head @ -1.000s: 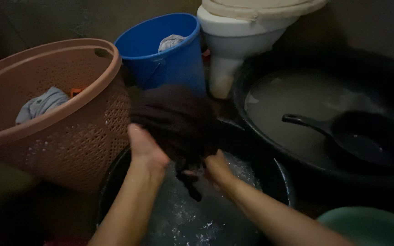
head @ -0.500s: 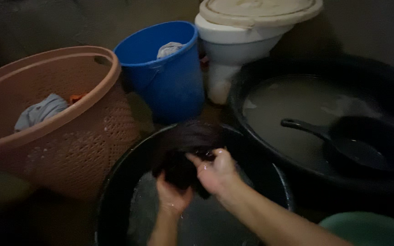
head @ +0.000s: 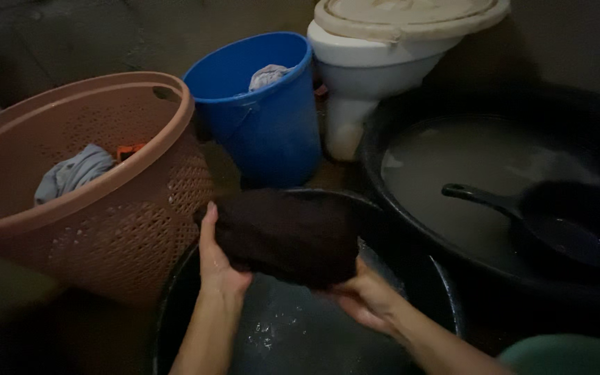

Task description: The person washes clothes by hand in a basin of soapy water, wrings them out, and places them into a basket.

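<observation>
Head view: left hand [head: 215, 258] and right hand [head: 366, 300] both grip wet dark cloth [head: 287, 236] above black basin [head: 175, 292]. Risk: slippery cloth slips, splashes soapy water.

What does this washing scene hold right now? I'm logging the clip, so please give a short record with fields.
Left hand: left hand grips the left end of the dark cloth
Right hand: right hand holds the cloth from beneath at its right end
Cloth position: lifted above the black basin of soapy water
Left side: pink laundry basket with a grey garment
Behind: blue bucket, white toilet
Right side: large black tub of cloudy water with a dark dipper
</observation>
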